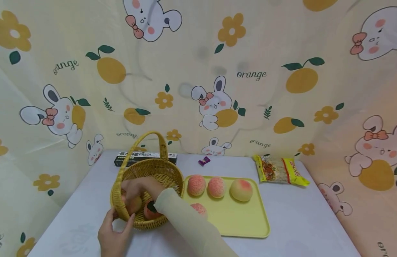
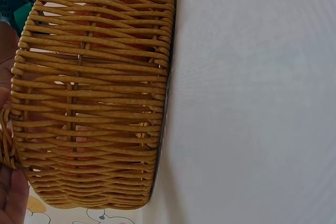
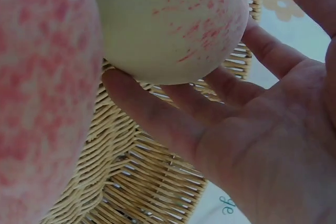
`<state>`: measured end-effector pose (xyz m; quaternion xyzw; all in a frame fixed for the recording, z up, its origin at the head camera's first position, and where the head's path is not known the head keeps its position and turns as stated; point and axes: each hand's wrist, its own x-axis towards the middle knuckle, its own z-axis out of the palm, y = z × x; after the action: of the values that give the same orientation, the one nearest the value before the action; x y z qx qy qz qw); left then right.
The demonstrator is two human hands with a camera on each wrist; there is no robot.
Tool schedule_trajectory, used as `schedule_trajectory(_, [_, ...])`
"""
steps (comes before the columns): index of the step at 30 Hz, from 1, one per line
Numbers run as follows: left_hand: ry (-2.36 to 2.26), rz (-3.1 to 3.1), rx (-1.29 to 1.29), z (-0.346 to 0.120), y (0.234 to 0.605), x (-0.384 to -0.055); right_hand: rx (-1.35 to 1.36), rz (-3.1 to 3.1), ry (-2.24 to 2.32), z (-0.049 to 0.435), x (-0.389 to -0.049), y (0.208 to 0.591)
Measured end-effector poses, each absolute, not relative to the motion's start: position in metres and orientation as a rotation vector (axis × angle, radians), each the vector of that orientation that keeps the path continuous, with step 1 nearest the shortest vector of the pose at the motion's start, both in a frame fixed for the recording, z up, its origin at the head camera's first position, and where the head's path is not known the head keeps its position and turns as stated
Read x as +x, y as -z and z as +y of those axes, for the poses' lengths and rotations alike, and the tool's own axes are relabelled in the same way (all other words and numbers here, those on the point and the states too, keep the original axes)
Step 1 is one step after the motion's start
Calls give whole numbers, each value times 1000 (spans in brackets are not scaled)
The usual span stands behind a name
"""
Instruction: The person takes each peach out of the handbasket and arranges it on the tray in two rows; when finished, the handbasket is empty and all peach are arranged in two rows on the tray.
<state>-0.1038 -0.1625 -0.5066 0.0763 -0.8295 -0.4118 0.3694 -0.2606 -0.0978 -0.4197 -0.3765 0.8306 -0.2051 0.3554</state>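
A wicker basket with a tall arched handle stands on the left half of the table, peaches inside. My left hand grips its near left side where the handle meets the rim; in the left wrist view the woven wall hides most of that hand. Inside the basket, my right hand has its fingers curled round a pale peach with red flecks. Another speckled peach fills the left of the right wrist view. Near the basket's front, a peach lies partly behind the right wrist.
A yellow tray with several peaches is right of the basket, partly under the right sleeve. Behind lie a black pasta box, a small purple-wrapped candy and a yellow food packet. A printed cloth hangs round the table.
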Motion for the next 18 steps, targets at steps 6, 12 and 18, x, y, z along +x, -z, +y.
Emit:
schedule_trajectory(6, [1055, -2117, 164, -164, 508, -106, -946, 2175, 475, -101, -260, 419])
schedule_trajectory(12, [1062, -2115, 142, -164, 509, -106, -980, 2185, 422, -102, -263, 421])
schedule_trajectory(18, [1063, -2121, 168, -163, 507, -105, -987, 2209, 401, -99, -266, 424])
